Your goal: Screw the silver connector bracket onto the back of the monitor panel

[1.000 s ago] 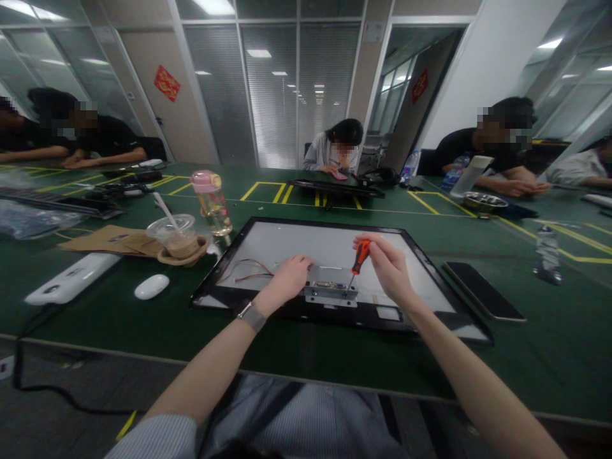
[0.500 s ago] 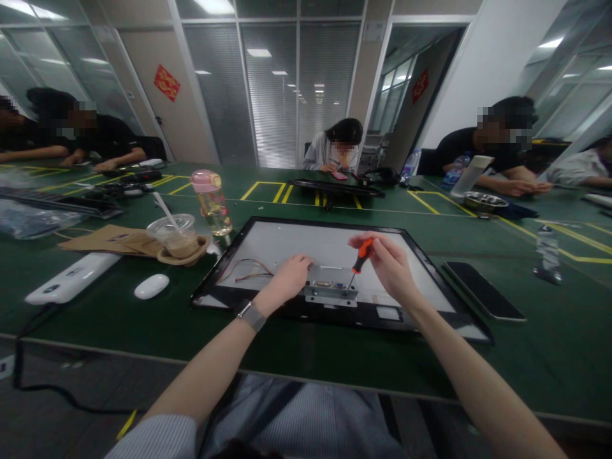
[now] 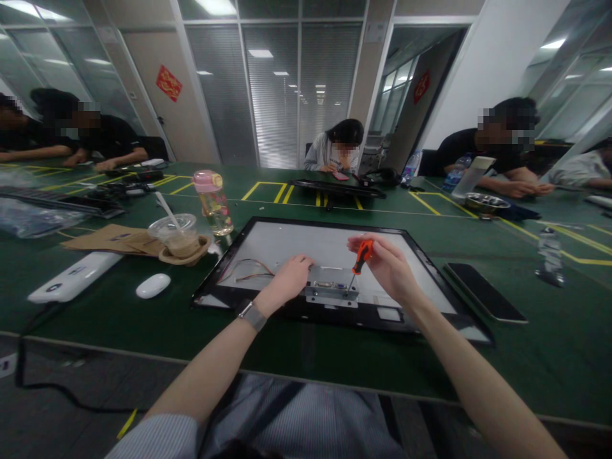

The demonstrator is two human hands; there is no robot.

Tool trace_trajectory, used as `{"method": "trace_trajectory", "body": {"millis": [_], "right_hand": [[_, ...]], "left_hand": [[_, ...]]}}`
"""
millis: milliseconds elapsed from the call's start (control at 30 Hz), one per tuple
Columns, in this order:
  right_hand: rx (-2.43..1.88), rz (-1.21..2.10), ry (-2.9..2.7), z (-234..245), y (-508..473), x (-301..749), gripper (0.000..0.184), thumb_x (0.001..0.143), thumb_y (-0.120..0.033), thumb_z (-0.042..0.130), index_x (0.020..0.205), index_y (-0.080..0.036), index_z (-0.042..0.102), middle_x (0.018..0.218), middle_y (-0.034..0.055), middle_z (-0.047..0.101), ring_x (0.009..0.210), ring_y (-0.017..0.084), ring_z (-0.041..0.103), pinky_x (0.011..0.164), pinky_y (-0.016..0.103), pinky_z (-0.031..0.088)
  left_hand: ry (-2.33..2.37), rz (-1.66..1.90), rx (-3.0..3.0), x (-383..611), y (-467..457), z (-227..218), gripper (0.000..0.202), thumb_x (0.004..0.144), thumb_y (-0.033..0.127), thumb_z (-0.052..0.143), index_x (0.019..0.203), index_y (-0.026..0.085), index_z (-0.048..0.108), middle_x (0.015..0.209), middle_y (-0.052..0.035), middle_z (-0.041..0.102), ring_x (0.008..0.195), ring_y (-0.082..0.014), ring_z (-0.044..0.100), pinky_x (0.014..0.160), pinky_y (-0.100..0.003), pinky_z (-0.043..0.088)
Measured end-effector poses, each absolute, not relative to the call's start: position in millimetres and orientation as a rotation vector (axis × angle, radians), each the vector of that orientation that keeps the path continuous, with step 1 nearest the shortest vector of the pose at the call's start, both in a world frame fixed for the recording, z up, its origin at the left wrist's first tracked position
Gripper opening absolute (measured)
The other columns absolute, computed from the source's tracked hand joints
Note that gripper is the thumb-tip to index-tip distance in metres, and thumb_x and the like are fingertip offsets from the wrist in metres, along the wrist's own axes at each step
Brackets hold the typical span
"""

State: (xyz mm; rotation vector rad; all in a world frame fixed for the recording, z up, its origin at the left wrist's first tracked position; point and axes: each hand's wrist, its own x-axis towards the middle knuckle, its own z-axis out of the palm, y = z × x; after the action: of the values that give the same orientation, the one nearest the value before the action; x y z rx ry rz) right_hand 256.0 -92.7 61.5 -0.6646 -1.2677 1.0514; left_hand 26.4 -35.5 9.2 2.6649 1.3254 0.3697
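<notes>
A flat monitor panel (image 3: 287, 245) lies face down on the green table, black frame around a grey back. A small metal connector bracket (image 3: 332, 292) sits near its front edge, with thin red and white wires (image 3: 243, 271) to the left. My left hand (image 3: 287, 280) rests on the panel with fingers curled against the bracket's left end. My right hand (image 3: 389, 264) grips an orange-handled screwdriver (image 3: 361, 255), its tip down on the bracket's right part.
A black phone (image 3: 482, 292) lies right of the panel. To the left are a white mouse (image 3: 153, 285), a white power strip (image 3: 71, 277), a plastic cup (image 3: 176, 234) and a pink-lidded bottle (image 3: 213, 203). Other people sit around the table; another panel (image 3: 337, 187) lies at the far side.
My right hand has shifted slightly on the screwdriver handle, fingers turning it. My left hand stays on the bracket.
</notes>
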Motion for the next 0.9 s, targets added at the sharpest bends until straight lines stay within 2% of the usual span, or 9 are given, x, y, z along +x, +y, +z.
{"method": "trace_trajectory", "body": {"millis": [133,233,333,433,567,733,900], "right_hand": [[-0.678,1.078,-1.312,62.9,-95.1,257.1,0.024,0.083,-0.044,0.077,0.102,-0.031,0.076,0.093,0.0028,0.075,0.09,0.023,0.07,0.093,0.046,0.052],[-0.694,1.068,-1.34,62.9,-95.0,258.1,0.015,0.077,-0.037,0.083,0.087,-0.029,0.075,0.086,-0.0004,0.068,0.087,0.02,0.066,0.089,0.041,0.054],[-0.68,1.012,-1.328,61.2,-93.4,257.0,0.015,0.073,-0.033,0.086,0.077,-0.029,0.073,0.084,-0.0023,0.061,0.083,0.017,0.063,0.092,0.04,0.053],[-0.695,0.961,-1.319,58.5,-91.9,255.5,0.016,0.077,-0.041,0.082,0.079,-0.029,0.073,0.086,-0.0008,0.062,0.085,0.019,0.063,0.094,0.042,0.053],[-0.726,0.969,-1.292,57.4,-91.4,255.6,0.023,0.083,-0.052,0.075,0.092,-0.03,0.073,0.087,0.0012,0.067,0.084,0.021,0.066,0.089,0.043,0.055],[-0.633,1.046,-1.287,59.9,-90.4,256.5,0.022,0.087,-0.05,0.071,0.096,-0.03,0.07,0.084,0.001,0.069,0.077,0.021,0.067,0.086,0.045,0.056],[-0.618,1.058,-1.223,58.6,-88.0,257.8,0.02,0.079,-0.047,0.081,0.086,-0.03,0.073,0.09,-0.0017,0.068,0.085,0.017,0.066,0.098,0.042,0.052]], "left_hand": [[1.326,0.389,2.652,25.9,-35.7,8.9,0.04,0.096,0.002,0.037,0.127,0.01,0.062,0.128,-0.015,0.064,0.117,-0.023,0.06,0.108,-0.036,0.044],[1.326,0.406,2.639,25.4,-36.1,8.9,0.039,0.097,0.003,0.036,0.126,0.01,0.062,0.127,-0.014,0.064,0.117,-0.0224,0.061,0.107,-0.035,0.045],[1.324,0.418,2.627,25.3,-36.5,9.0,0.039,0.099,0.005,0.036,0.126,0.011,0.063,0.128,-0.0128,0.064,0.118,-0.0218,0.061,0.107,-0.034,0.045],[1.329,0.42,2.616,25.6,-37.3,10.2,0.039,0.098,0.005,0.036,0.126,0.011,0.062,0.128,-0.0126,0.064,0.118,-0.0218,0.061,0.107,-0.034,0.045],[1.337,0.394,2.619,26.2,-38.8,13.2,0.04,0.097,0.003,0.035,0.126,0.011,0.062,0.129,-0.0134,0.063,0.117,-0.0224,0.061,0.107,-0.035,0.045],[1.339,0.378,2.629,26.4,-39.0,13.9,0.041,0.097,0.003,0.035,0.127,0.011,0.061,0.13,-0.0143,0.063,0.119,-0.0226,0.06,0.108,-0.036,0.044],[1.329,0.368,2.635,26.6,-37.2,11.6,0.041,0.097,0.002,0.034,0.127,0.01,0.061,0.129,-0.0144,0.063,0.12,-0.022,0.059,0.108,-0.035,0.044]]}}
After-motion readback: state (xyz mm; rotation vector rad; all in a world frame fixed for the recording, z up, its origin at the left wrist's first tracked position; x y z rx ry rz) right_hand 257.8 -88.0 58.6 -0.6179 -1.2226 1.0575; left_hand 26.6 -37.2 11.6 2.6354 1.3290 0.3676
